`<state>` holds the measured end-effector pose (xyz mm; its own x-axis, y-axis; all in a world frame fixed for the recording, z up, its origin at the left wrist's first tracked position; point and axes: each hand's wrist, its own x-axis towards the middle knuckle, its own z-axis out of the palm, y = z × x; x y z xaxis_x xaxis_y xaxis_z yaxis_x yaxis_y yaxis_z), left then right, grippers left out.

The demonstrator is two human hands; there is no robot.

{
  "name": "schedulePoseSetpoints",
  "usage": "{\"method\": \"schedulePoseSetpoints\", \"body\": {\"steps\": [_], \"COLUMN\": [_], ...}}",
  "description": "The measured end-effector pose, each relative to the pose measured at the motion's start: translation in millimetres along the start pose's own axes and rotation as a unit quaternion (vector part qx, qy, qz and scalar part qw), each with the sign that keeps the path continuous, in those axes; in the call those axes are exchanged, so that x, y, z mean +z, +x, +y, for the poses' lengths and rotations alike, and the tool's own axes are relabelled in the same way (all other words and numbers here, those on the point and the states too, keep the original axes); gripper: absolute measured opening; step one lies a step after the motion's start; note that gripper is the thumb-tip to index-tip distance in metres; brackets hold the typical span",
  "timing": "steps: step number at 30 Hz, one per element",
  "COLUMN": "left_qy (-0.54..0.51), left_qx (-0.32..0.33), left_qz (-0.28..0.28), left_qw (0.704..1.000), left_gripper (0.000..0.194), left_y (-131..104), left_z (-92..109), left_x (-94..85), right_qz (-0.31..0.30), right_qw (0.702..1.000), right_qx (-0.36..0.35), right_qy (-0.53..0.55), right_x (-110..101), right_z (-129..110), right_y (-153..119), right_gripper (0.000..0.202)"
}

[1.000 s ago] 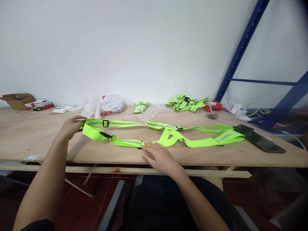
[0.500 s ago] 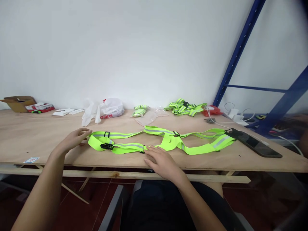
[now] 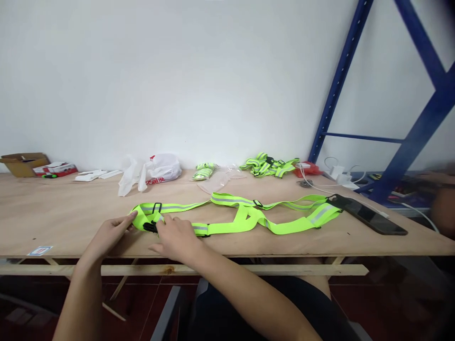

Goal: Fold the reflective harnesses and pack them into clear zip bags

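Note:
A neon-yellow reflective harness with grey stripes and black sliders lies stretched out along the table. At its left end, my left hand pinches the looped strap between thumb and fingers. My right hand is closed over the lower strap, just right of a black buckle; its fingertips are partly hidden against the strap. The harness's right end lies against a black phone.
Along the wall sit a cardboard box, a white plastic bag, a folded harness bundle, clear plastic bags and a heap of reflective straps. White chargers and a blue metal frame stand at right.
My right hand has moved left from the harness's middle to the strap by the buckle. My left hand has closed on the left loop. The view has shifted slightly.

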<state>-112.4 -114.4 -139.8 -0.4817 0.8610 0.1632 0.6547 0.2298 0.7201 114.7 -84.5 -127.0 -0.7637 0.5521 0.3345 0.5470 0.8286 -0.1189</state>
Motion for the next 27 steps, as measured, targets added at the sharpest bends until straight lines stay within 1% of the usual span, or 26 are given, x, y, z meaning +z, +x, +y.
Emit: {"method": "schedulePoseSetpoints", "body": {"steps": [2, 5, 8, 10, 12, 14, 16, 18, 19, 22, 24, 27], "left_qy": [-0.020, -0.029, -0.022, -0.009, 0.012, 0.045, 0.080, 0.103, 0.111, 0.151, 0.201, 0.287], "left_qx": [0.038, 0.064, 0.089, 0.120, 0.151, 0.169, 0.185, 0.213, 0.233, 0.276, 0.283, 0.296], "left_qz": [-0.013, -0.052, -0.070, -0.069, -0.080, -0.113, -0.160, -0.198, -0.209, -0.204, -0.179, -0.123], "left_qw": [0.999, 0.996, 0.993, 0.990, 0.985, 0.978, 0.966, 0.951, 0.943, 0.927, 0.921, 0.903], "left_gripper": [0.063, 0.059, 0.064, 0.067, 0.069, 0.067, 0.062, 0.056, 0.054, 0.046, 0.044, 0.043], "left_y": [-3.5, -5.9, -7.2, -8.1, -9.3, -11.1, -13.8, -16.7, -17.7, -18.0, -15.4, -10.2], "left_z": [3.6, 12.4, 20.1, 22.5, 23.5, 24.6, 26.8, 28.8, 29.0, 24.6, 18.6, 11.5], "left_x": [4.2, 10.2, 14.9, 17.7, 20.5, 22.7, 23.6, 23.2, 22.8, 23.3, 26.7, 36.2], "right_qz": [-0.018, -0.022, -0.021, -0.022, -0.018, -0.010, -0.007, -0.010, -0.010, -0.008, -0.012, -0.020], "right_qw": [1.000, 0.998, 0.997, 0.997, 0.996, 0.993, 0.989, 0.988, 0.987, 0.988, 0.990, 0.994], "right_qx": [0.015, 0.043, 0.057, 0.064, 0.072, 0.082, 0.094, 0.101, 0.100, 0.097, 0.102, 0.098], "right_qy": [0.004, 0.029, 0.039, 0.040, 0.057, 0.088, 0.113, 0.120, 0.123, 0.121, 0.099, 0.052], "right_x": [9.8, 14.9, 12.1, 8.9, 5.3, 1.1, -3.6, -7.8, -9.2, -10.0, -8.2, -5.1], "right_z": [-3.3, 1.5, 12.1, 19.9, 27.7, 34.9, 41.1, 45.4, 46.6, 46.6, 44.9, 43.4], "right_y": [12.2, 18.6, 16.2, 12.5, 8.1, 3.3, -2.0, -8.2, -12.0, -26.7, -37.6, -49.3], "right_gripper": [0.049, 0.035, 0.032, 0.032, 0.033, 0.033, 0.034, 0.035, 0.035, 0.035, 0.036, 0.033]}}
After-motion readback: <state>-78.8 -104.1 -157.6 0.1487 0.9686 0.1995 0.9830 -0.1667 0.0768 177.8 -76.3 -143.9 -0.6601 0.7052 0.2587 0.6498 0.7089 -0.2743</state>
